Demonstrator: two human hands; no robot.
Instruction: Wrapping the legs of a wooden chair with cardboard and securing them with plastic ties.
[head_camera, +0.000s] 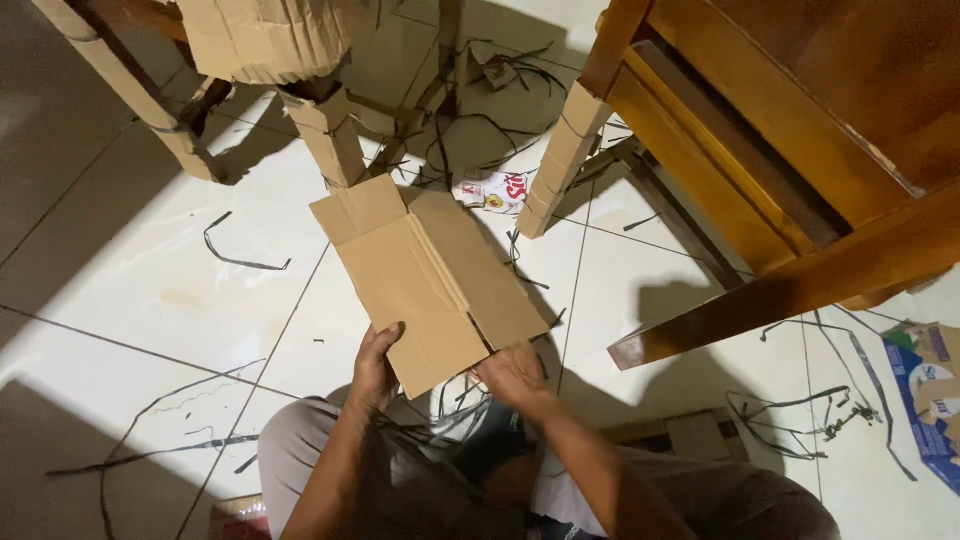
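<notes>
A flat brown cardboard sheet (425, 270) with fold creases is held out over the white tiled floor, tilted away from me. My left hand (376, 365) grips its near left edge, thumb on top. My right hand (513, 372) holds the near right corner from beneath, fingers partly hidden by the sheet. My knees in grey trousers show at the bottom of the view.
A wooden chair (800, 170) lies tipped at the right, one leg wrapped in cardboard (562, 160). More cardboard-wrapped legs (330, 135) stand at the back left. Black plastic straps (235, 255) litter the floor. A printed wrapper (495, 190) lies beyond the sheet, a blue box (925, 395) at far right.
</notes>
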